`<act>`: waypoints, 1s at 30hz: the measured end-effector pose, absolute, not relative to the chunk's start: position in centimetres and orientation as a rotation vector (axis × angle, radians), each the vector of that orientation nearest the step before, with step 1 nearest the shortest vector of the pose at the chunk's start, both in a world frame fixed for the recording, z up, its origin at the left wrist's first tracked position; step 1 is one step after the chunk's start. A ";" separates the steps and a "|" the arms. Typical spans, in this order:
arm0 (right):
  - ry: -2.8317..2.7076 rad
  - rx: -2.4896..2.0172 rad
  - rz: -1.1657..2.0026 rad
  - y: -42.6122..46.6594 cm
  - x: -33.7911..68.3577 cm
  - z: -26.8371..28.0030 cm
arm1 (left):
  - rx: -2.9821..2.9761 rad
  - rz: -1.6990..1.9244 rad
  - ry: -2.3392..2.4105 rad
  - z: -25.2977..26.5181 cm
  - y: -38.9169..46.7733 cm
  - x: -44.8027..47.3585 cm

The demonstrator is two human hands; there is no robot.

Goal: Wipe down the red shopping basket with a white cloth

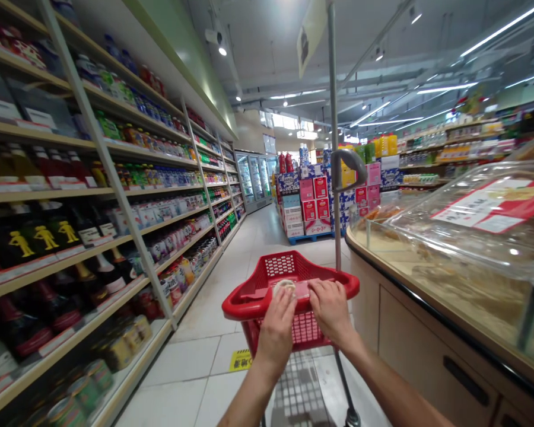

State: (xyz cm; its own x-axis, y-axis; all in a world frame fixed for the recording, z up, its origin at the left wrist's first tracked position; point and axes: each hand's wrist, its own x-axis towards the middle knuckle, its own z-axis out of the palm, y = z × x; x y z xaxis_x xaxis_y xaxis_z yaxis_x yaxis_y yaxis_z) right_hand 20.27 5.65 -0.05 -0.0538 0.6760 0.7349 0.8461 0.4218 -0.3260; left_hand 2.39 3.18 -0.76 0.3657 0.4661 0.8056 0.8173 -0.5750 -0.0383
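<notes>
A red plastic shopping cart (267, 283) stands in front of me in a supermarket aisle. My left hand (278, 326) and my right hand (331, 308) both rest on the cart's near rim, fingers curled over its handle. A small pale round item (283, 286) lies on the rim just beyond my left fingers. A grey pole (333, 148) rises from the cart's right side and carries a sign at its top.
Tall shelves (115, 201) of bottles, jars and cans line the left side. A counter with clear plastic food bins (471, 231) runs along the right. Stacked boxes on a pallet (314, 204) and fridges stand ahead. A yellow floor sticker (241, 359) lies under the cart.
</notes>
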 end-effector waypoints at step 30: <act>-1.827 -1.109 -0.247 7.7 25.3 -0.7 | -2.371 -1.163 -1.216 0.9 1.2 5.4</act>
